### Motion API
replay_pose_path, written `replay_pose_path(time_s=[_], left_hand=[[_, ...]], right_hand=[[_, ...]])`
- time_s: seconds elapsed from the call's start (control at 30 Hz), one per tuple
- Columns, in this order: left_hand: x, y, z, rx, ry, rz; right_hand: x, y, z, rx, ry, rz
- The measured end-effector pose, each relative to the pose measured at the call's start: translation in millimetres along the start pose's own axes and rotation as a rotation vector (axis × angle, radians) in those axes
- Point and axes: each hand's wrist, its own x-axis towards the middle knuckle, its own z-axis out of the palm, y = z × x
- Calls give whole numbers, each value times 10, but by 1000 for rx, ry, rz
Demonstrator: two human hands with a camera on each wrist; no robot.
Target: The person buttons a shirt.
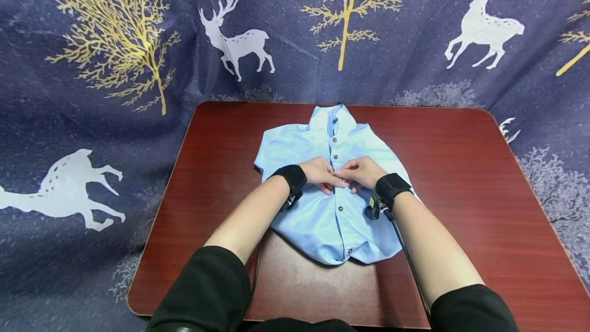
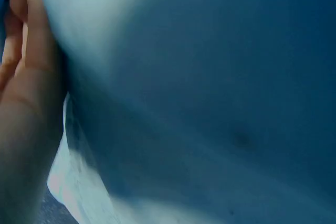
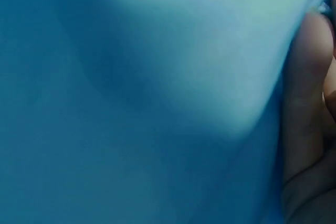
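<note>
A light blue short-sleeved shirt (image 1: 304, 219) lies front up, its collar (image 1: 333, 117) toward the far edge. Dark buttons run down its front placket, among them one button (image 1: 335, 157) above the hands and another button (image 1: 340, 208) below. At mid-placket my left hand (image 1: 321, 172) and right hand (image 1: 364, 172) meet, each pinching the cloth. The fingers hide most of the spot between them. In the left wrist view, the left hand (image 2: 31, 77) borders blurred blue fabric; the right wrist view has the right thumb (image 3: 307, 93) against the shirt.
The shirt rests on a reddish-brown table (image 1: 461, 178) with rounded corners. Behind and beside it hangs a dark blue cloth (image 1: 286, 24) printed with deer and trees. A thin cable (image 1: 407, 257) runs along the right forearm.
</note>
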Motion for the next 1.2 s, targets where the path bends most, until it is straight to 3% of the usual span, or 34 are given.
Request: replay_pose_path(time_s=[0.13, 0.23, 0.43, 0.53, 0.6, 0.67, 0.77, 0.83, 0.87, 0.93, 1.2], left_hand=[[-18, 24, 13, 1, -1, 44], [-41, 38, 0, -80, -23, 65], [-11, 7, 13, -174, -18, 68], [45, -26, 30, -174, 2, 41], [110, -57, 43, -91, 21, 41], [196, -84, 57, 115, 33, 78], [307, -96, 79, 500, 64, 187], [355, -95, 86, 663, 85, 237], [371, -100, 83, 685, 90, 245], [377, -105, 70, 627, 89, 220], [178, -90, 9, 80, 46, 112]], right_hand=[[-42, 28, -52, 46, -28, 75], [-80, 55, -70, 44, -43, 115], [-86, 91, -45, -16, -57, 66], [-95, 113, -58, -51, -63, 67], [-112, 121, -75, -57, -78, 83], [-132, 119, -88, -55, -96, 95], [-151, 102, -98, -58, -117, 93], [-152, 93, -93, -68, -124, 86], [-150, 92, -88, -70, -129, 81], [-143, 96, -78, -75, -132, 68], [-121, 140, -63, -58, -64, 15]])
